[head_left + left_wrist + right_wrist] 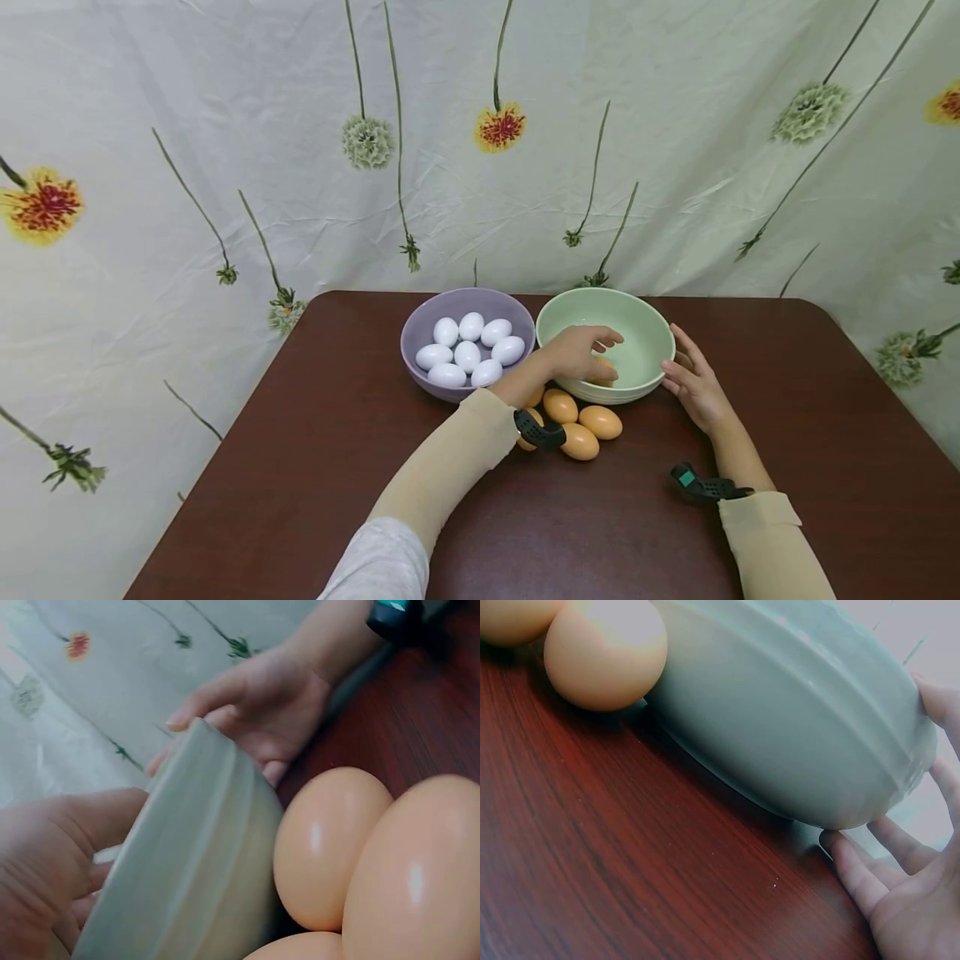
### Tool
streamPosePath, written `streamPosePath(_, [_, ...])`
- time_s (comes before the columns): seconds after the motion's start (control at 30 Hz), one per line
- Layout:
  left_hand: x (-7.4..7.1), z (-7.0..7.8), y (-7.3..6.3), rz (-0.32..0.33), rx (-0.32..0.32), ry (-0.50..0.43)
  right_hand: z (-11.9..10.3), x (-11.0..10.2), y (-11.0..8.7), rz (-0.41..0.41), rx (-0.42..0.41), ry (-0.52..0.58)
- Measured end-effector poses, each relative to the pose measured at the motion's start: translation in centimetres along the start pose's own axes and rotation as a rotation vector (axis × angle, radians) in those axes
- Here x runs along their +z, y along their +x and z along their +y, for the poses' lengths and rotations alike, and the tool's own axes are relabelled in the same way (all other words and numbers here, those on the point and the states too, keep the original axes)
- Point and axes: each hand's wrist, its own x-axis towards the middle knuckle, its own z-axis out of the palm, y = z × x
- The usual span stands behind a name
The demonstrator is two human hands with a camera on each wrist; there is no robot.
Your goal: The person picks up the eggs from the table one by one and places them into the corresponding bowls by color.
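My left hand (581,352) reaches over the near rim into a light green bowl (647,333). Its fingers are spread, and its thumb overlaps a brown egg (604,363) inside. Seen from the left wrist, the bowl wall (202,847) hides that egg. At the bowl's right side, my right hand (697,387) rests its fingertips against the outside, fingers extended; the right wrist view shows the fingers (847,870) along the wall. Several brown eggs (601,422) lie on the table before the bowl, partly behind the left wrist.
A purple bowl (411,354) with several white eggs (467,357) stands left of the green bowl, close beside it. Both bowls are near the back edge of the dark brown table (315,467). A flower-printed cloth (300,167) hangs behind. Each wrist wears a black band (705,486).
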Motion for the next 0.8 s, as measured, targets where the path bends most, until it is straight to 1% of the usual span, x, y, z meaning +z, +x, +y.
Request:
streamPosePath(0.03, [-0.1,-0.1,-0.1,0.026,0.012,-0.056,0.0,0.0,0.0,0.0,0.0,0.001])
streamPosePath(0.13, [-0.3,-0.2,-0.8,0.08,0.039,-0.179,0.0,0.0,0.1,-0.001,0.005,0.009])
streamPosePath(0.23, [-0.5,-0.2,-1.5,0.093,0.048,-0.256,0.0,0.0,0.1,-0.001,0.007,0.008])
streamPosePath(0.33, [-0.7,-0.1,-2.1,0.096,0.062,-0.288,0.0,0.0,0.2,0.0,0.005,0.007])
streamPosePath(0.6, [-0.7,-0.3,-3.5,0.108,0.113,-0.325,-0.1,0.0,0.1,0.003,0.009,0.006])
streamPosePath(0.8, [-0.5,-0.7,-4.8,0.14,0.142,-0.378,-0.1,0.0,0.0,0.002,0.011,-0.004])
